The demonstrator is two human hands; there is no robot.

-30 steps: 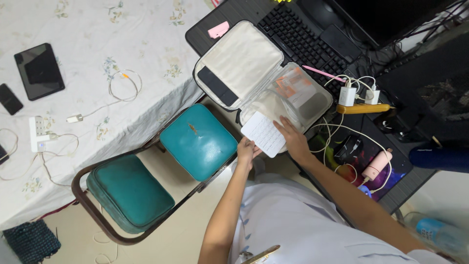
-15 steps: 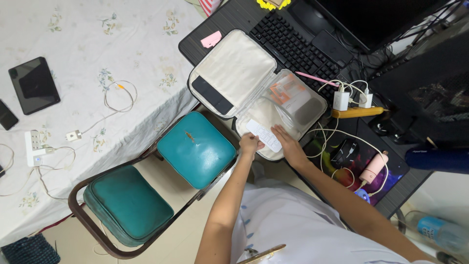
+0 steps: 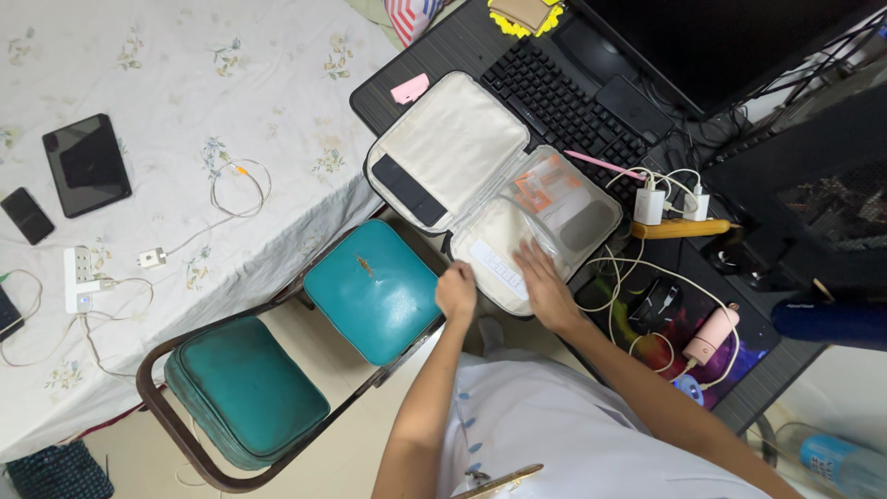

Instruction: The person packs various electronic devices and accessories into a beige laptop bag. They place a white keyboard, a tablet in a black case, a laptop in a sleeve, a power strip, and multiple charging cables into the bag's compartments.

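Note:
An open cream organizer case (image 3: pixel 453 139) lies on the dark desk's near corner, its lid laid back toward the bed. A small white keyboard (image 3: pixel 492 260) sits in the pocket of its near half, partly under clear plastic. My right hand (image 3: pixel 543 282) rests flat on that half, fingers spread, touching the keyboard's right end. My left hand (image 3: pixel 456 290) is curled at the case's near edge, gripping it beside the keyboard's left end. An orange packet (image 3: pixel 545 180) and a grey pouch (image 3: pixel 591 219) show in the far pocket.
A black keyboard (image 3: pixel 564 88), pink pen (image 3: pixel 605 164), chargers on a yellow power strip (image 3: pixel 679 228), mouse (image 3: pixel 656 300) and pink fan (image 3: pixel 711 334) crowd the desk. A teal chair (image 3: pixel 374 277) stands below the case. A tablet (image 3: pixel 86 164), phone (image 3: pixel 26 214) and cables lie on the bed.
The white keyboard has gone from being held flat above the case's edge to lying inside the near pocket. Both hands followed it in; the left let go of it.

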